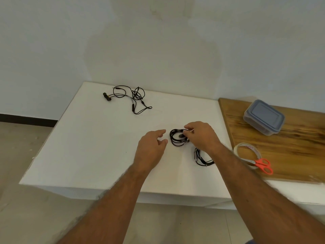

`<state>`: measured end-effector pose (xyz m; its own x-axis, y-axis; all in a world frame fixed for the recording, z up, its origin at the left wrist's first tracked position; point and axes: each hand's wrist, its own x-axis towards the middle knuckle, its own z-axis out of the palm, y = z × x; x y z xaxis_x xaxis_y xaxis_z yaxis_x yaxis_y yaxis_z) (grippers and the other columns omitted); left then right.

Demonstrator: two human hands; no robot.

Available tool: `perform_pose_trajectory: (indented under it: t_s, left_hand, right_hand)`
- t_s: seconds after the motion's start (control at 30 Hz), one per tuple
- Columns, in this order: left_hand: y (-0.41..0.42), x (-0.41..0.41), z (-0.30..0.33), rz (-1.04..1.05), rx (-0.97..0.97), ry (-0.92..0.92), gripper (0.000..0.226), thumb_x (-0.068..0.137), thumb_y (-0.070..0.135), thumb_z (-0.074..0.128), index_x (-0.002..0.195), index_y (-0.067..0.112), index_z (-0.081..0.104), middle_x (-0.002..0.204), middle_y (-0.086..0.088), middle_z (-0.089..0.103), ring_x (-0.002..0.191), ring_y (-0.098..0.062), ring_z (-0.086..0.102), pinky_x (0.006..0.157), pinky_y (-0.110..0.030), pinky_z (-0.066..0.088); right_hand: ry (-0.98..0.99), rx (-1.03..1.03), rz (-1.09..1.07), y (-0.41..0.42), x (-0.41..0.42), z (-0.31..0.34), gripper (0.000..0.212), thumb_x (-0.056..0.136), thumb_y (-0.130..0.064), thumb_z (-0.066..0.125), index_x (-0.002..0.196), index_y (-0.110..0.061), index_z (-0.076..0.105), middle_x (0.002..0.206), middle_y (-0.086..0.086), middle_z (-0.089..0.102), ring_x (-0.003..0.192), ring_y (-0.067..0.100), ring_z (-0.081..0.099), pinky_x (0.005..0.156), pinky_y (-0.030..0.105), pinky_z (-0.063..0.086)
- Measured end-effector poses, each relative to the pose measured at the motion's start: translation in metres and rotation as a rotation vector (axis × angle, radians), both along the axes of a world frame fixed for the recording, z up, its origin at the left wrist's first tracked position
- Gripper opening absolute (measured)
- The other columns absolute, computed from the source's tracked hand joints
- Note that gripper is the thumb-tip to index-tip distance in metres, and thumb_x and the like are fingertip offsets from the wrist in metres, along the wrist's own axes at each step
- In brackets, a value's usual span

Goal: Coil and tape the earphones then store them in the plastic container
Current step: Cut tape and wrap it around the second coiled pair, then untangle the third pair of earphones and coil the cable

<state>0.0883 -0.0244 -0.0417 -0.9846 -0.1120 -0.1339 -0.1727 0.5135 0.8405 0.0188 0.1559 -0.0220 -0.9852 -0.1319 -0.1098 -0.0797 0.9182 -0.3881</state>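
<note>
Container (263, 118) lidded on board (290, 141), right hand (202, 136) pinching coiled earphones (176, 139)

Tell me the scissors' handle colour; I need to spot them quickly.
Orange-red handles on the scissors, seen in the head view.

White table (98, 141) bears loose earphones (131, 97), coiled earphones (176, 139), wooden board (290, 148).

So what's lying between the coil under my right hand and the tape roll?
In the head view, a second coiled earphone bundle lies on the white table, between the held coil and the tape roll.
</note>
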Motion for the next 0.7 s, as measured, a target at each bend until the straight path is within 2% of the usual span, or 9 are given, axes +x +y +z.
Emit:
perform_pose_trajectory:
  t_s: [0.07, 0.2, 0.37, 0.47, 0.6, 0.7]
  left_hand:
    - [-0.001, 0.0, 0.0, 0.0, -0.004, 0.004, 0.039, 0.096, 0.025, 0.056, 0.135, 0.027, 0.055, 0.129, 0.009, 0.059, 0.092, -0.001, 0.052, 0.083, -0.016, 0.035]
    - [-0.004, 0.001, -0.001, -0.001, -0.01, 0.009, 0.038, 0.097, 0.025, 0.056, 0.135, 0.026, 0.055, 0.13, 0.008, 0.059, 0.092, -0.001, 0.051, 0.083, -0.015, 0.035]
    - [-0.006, 0.001, -0.003, 0.005, -0.014, 0.025, 0.036, 0.096, 0.024, 0.057, 0.132, 0.026, 0.058, 0.127, 0.008, 0.06, 0.092, -0.002, 0.052, 0.084, -0.014, 0.035]
    - [-0.007, -0.001, -0.004, 0.022, -0.016, 0.043, 0.035, 0.096, 0.022, 0.057, 0.131, 0.024, 0.059, 0.125, 0.006, 0.061, 0.089, -0.002, 0.052, 0.084, -0.014, 0.035]
    - [-0.01, -0.004, -0.004, 0.058, -0.034, 0.083, 0.034, 0.096, 0.022, 0.057, 0.13, 0.022, 0.06, 0.125, 0.005, 0.061, 0.088, -0.001, 0.051, 0.083, -0.013, 0.035]
    - [-0.018, -0.007, -0.003, 0.096, -0.048, 0.101, 0.035, 0.096, 0.022, 0.056, 0.131, 0.022, 0.059, 0.128, 0.005, 0.061, 0.088, 0.0, 0.051, 0.081, -0.011, 0.033]
  right_hand:
    - [0.06, -0.067, -0.038, 0.002, -0.001, 0.002, 0.026, 0.097, -0.025, 0.055, 0.116, -0.016, 0.071, 0.115, 0.0, 0.07, 0.107, 0.018, 0.063, 0.092, 0.03, 0.048]
    - [0.073, -0.234, -0.139, 0.005, -0.003, 0.006, 0.017, 0.092, -0.02, 0.06, 0.103, -0.018, 0.074, 0.1, -0.006, 0.072, 0.09, 0.008, 0.062, 0.073, 0.017, 0.042]
    - [0.08, -0.26, -0.181, -0.001, -0.005, 0.002, 0.013, 0.091, -0.019, 0.061, 0.097, -0.018, 0.073, 0.095, -0.006, 0.071, 0.087, 0.009, 0.062, 0.069, 0.017, 0.042]
    - [0.129, -0.22, -0.175, -0.01, -0.005, 0.001, 0.013, 0.089, -0.016, 0.061, 0.092, -0.018, 0.074, 0.091, -0.005, 0.071, 0.086, 0.012, 0.065, 0.074, 0.023, 0.049]
    - [0.187, -0.12, -0.108, -0.029, -0.008, 0.001, 0.016, 0.087, -0.017, 0.06, 0.094, -0.018, 0.075, 0.098, -0.002, 0.071, 0.093, 0.016, 0.064, 0.083, 0.035, 0.053]
    - [0.211, -0.105, -0.012, -0.052, -0.016, 0.001, 0.017, 0.088, -0.021, 0.061, 0.099, -0.018, 0.073, 0.103, 0.001, 0.07, 0.097, 0.018, 0.063, 0.086, 0.035, 0.05]
